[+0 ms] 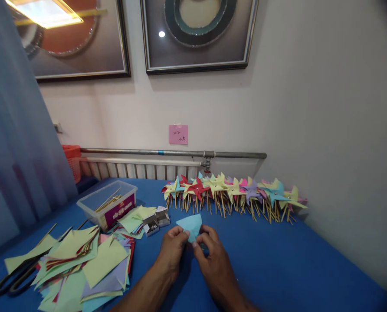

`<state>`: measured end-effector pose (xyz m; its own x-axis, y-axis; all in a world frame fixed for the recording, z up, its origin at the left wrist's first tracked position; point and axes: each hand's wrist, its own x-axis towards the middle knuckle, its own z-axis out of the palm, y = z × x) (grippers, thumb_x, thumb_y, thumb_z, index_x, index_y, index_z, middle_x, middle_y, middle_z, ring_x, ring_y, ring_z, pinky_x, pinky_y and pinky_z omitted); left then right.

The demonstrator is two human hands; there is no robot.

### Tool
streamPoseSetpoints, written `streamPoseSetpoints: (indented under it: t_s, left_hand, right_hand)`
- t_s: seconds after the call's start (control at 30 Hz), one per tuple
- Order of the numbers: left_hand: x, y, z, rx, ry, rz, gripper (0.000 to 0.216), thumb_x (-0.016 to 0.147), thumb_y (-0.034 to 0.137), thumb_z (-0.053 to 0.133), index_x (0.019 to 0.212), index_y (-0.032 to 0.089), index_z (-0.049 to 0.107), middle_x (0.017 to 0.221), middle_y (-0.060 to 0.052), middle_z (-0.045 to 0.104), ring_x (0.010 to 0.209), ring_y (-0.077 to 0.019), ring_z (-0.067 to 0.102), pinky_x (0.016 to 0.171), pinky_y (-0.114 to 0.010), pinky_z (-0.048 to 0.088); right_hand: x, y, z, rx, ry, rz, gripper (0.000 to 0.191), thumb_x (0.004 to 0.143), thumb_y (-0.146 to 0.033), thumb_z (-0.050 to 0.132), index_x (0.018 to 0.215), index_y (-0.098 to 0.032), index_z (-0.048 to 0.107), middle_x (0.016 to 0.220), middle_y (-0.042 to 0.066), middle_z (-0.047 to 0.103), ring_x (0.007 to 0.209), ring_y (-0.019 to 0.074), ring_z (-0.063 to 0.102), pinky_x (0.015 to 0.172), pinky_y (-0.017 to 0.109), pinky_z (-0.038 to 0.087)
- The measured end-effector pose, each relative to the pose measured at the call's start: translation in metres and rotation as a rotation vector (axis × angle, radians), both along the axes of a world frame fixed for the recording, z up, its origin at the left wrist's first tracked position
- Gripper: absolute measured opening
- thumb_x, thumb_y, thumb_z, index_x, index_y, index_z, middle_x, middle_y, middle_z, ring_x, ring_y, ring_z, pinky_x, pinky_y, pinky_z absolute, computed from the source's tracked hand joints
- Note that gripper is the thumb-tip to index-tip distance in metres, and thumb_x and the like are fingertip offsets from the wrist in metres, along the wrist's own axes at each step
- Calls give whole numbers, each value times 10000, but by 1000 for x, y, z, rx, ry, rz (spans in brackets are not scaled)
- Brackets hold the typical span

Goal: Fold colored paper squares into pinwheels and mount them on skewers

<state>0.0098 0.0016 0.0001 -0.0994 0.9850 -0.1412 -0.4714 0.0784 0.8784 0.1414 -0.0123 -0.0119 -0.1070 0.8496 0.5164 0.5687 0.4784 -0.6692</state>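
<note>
Blue table (278, 260), left hand (173, 250) and right hand (214, 261) clamped together on pale-blue paper (190, 225), broad edge up, point down.

The scene is viewed from one head-worn camera, pointed forward and slightly down over the blue table (278, 264) toward the wall (310, 108), the left hand (172, 251) and right hand (214, 260), pinched on a light-blue paper piece (190, 225), being caught close at the lower edge and the pinwheels (232, 193) farther back.
</note>
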Motion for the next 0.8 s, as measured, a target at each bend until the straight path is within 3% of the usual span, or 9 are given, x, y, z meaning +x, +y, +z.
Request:
streamPoseSetpoints:
  t_s: [0.13, 0.2, 0.6, 0.8]
  left_hand:
    - [1, 2, -6, 22, 86, -4, 292, 549, 320, 782, 574, 183, 525, 509, 62, 489, 495, -67, 379, 518, -226, 283]
    - [2, 2, -7, 18, 107, -1, 305, 546, 334, 779, 564, 189, 510, 491, 68, 466, 482, -65, 358, 509, -227, 259]
    - [6, -4, 1, -27, 51, -34, 330, 535, 323, 798, 565, 198, 493, 514, 60, 479, 506, -79, 408, 531, -229, 336]
    - [6, -6, 5, -20, 48, -64, 343, 512, 342, 838, 555, 186, 535, 517, 38, 515, 510, -87, 439, 532, -231, 350]
  right_hand:
    - [-3, 4, 0, -79, 58, -13, 199, 927, -320, 557, 745, -247, 590, 867, 32, 670, 833, 223, 657, 755, 315, 480]
    - [-3, 5, 0, -90, 83, -30, 238, 920, -358, 559, 710, -246, 566, 777, 14, 639, 765, 216, 630, 718, 307, 456]
    - [-4, 13, -1, -323, 264, -95, 252, 780, -454, 574, 631, -256, 527, 618, -20, 587, 640, 205, 565, 663, 308, 430]
    - [-4, 16, -3, -355, 278, -119, 272, 760, -489, 543, 623, -256, 519, 612, -17, 574, 631, 207, 553, 647, 321, 424]
